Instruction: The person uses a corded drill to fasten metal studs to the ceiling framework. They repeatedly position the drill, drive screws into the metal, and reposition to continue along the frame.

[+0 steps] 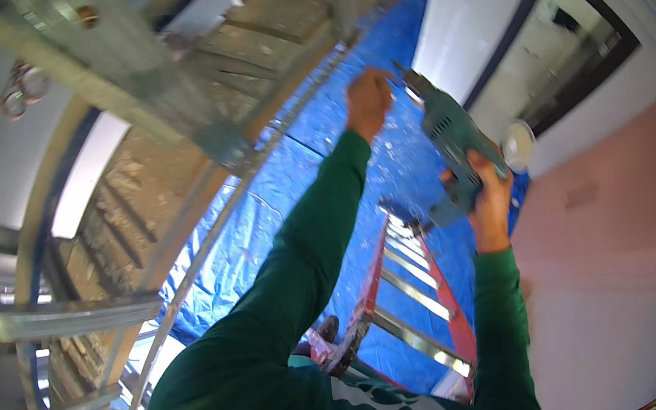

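Note:
My right hand (488, 190) is wrapped round the handle of a teal power drill (450, 127), whose chuck end points up and away from me. Close to the drill's tip, my left hand (369, 100) is closed with its fingertips together. Whatever it pinches, if anything, is too small to make out. Both my arms wear green sleeves. Below the drill's handle, a ladder (456, 318) with red side rails and metal rungs reaches down toward the floor.
Metal framing studs (183, 99) and a ledge scattered with debris (274, 29) rise on the left. A blue tarp (335, 144) covers the floor below. On the right stands a white and pink wall (615, 228) with a dark-framed opening (489, 85). A round white bucket (518, 146) is near the wall.

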{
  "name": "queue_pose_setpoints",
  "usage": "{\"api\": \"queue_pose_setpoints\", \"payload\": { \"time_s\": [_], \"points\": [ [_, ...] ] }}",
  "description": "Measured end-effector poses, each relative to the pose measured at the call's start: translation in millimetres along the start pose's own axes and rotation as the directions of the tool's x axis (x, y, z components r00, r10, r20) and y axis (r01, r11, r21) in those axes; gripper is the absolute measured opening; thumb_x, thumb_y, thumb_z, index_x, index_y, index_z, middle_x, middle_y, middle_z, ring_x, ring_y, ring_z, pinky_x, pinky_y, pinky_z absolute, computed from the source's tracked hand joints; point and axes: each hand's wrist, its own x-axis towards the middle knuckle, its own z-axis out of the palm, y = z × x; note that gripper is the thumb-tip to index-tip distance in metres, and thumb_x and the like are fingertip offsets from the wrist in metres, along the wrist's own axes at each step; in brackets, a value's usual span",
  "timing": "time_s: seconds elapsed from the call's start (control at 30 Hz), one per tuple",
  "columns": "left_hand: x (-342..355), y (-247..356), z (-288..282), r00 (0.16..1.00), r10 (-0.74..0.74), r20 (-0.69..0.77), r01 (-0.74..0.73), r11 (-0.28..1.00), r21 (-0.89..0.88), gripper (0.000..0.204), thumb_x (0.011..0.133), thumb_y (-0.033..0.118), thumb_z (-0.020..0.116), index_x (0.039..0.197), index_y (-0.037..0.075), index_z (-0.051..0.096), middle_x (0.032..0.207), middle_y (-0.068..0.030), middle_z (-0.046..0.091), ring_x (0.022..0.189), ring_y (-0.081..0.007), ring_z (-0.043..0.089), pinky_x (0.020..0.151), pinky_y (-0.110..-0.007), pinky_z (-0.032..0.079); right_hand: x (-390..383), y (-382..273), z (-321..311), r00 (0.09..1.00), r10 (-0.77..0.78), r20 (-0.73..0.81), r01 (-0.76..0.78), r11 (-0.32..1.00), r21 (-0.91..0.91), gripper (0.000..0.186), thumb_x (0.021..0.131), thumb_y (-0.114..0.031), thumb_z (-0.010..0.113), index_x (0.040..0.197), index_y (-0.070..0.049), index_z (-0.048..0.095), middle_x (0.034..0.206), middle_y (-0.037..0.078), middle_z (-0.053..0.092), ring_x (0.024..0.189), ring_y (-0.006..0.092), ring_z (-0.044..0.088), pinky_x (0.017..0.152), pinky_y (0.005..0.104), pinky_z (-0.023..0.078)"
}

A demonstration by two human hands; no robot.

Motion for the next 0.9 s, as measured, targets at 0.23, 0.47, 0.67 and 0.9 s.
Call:
{"api": "queue_pose_setpoints", "payload": {
  "time_s": [0.23,0.47,0.67,0.9],
  "points": [
    [-139.5,56.5,-94.8,0.646,-0.574,0.502,0.739,0.308,-0.599,0.047,0.105,0.030,0.054,0.061,0.014,0.047,0.058,-0.0015,0.041,0.052,-0.0143,0.036,0.051,-0.034,0.029,-21.9,-49.8,34.9,0.969,-0.207,0.137,0.216,0.975,-0.057,0.070,0.095,-0.033,0.081,0.147,0.008,0.060,0.108,0.020,0.076,0.078,0.0276,0.078,0.065,0.0370,0.063],
    [-197.5,148.2,-180.1,0.517,-0.733,0.442,0.786,0.203,-0.583,0.054,0.115,0.039,0.054,0.068,0.013,0.047,0.063,0.0015,0.037,0.050,-0.0110,0.027,0.048,-0.030,0.024,-78.5,-122.9,82.8,0.869,-0.400,0.290,0.457,0.874,-0.166,0.064,0.087,-0.014,0.088,0.144,0.008,0.067,0.119,0.017,0.079,0.099,0.0227,0.078,0.090,0.0358,0.065],
    [-179.5,251.3,-217.3,0.701,-0.685,0.202,0.676,0.546,-0.494,0.058,0.120,0.045,0.054,0.075,0.008,0.059,0.062,0.0045,0.034,0.051,-0.0090,0.028,0.048,-0.030,0.022,-130.6,-150.4,132.2,0.842,-0.456,0.288,0.520,0.828,-0.211,0.064,0.087,-0.014,0.092,0.143,0.007,0.068,0.123,0.012,0.080,0.108,0.0170,0.074,0.101,0.0350,0.059],
    [-191.9,387.1,-316.3,0.943,-0.280,-0.179,0.249,0.953,-0.174,0.036,0.118,0.029,0.061,0.099,0.001,0.072,0.066,0.0027,0.051,0.055,-0.0056,0.039,0.051,-0.027,0.030,-155.2,-137.3,169.2,0.827,-0.528,0.192,0.550,0.831,-0.086,0.059,0.094,-0.012,0.087,0.146,0.006,0.066,0.115,0.010,0.079,0.098,0.0162,0.073,0.086,0.0329,0.062]
  ]
}}
